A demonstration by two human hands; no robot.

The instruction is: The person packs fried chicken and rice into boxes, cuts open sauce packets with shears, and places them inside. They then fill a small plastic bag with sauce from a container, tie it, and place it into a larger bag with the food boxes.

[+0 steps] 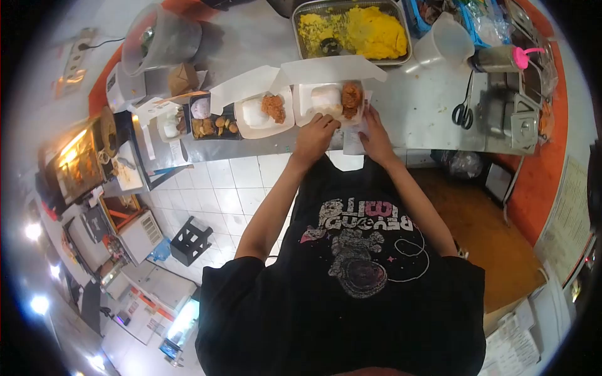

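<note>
Food box (303, 99), seen in the head view, sits on the metal counter (417, 116) between twelve and one o'clock from the picture's middle. Its lid (338, 69) lies open toward twelve o'clock. Inside, a white wrapped bundle (325, 97) fills the nine o'clock side and a piece of fried chicken (352, 97) the three o'clock side.

The left hand (318, 130) is at the box's six o'clock edge, fingers curled and narrow; whether they pinch the rim I cannot tell. The right hand (377, 133) is at four o'clock, fingers fairly straight and close together, against a paper slip (354, 143) that hangs at five o'clock between the hands. Whether it grips the slip is unclear.

Thin card seems likely, so the box should be light and springy, with walls that bow if squeezed and a lid that bends at its fold. The chicken looks crisp and possibly greasy, loose enough to slide if the box tips. The best hold is low on the nine and three o'clock walls, with fingers under the base. The slip should be limp and easy to crease.

A second box (256, 133) stands at nine o'clock, scissors (463, 116) lie at three, and a pan (406, 39) of yellow food is just past twelve.
</note>
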